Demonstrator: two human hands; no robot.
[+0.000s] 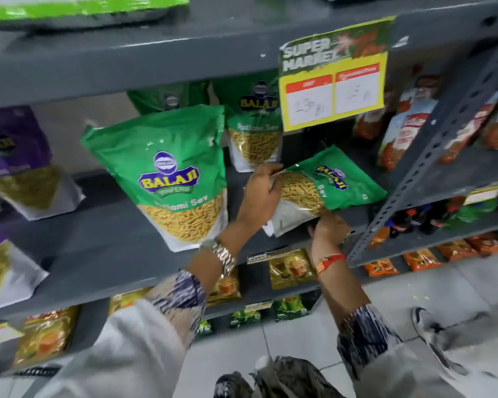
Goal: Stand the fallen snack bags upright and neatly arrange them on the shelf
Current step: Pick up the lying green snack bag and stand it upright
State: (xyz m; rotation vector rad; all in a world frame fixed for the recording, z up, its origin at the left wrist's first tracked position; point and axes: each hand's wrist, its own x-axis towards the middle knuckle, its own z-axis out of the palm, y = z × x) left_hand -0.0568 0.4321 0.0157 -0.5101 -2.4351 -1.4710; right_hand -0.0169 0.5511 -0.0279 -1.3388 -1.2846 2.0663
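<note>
Head view: left hand (263, 193) and right hand (327, 228) both grasp a tilted green Balaji sev bag (328, 185) above the grey shelf (112, 239), beside an upright bag (176, 179).

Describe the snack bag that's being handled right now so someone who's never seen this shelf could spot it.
Find the yellow price sign hanging from the grey shelf. Just below it, a green Balaji sev bag is gripped by the left hand and right hand. Unlike the upright green bags beside it, it lies on its side.
</note>
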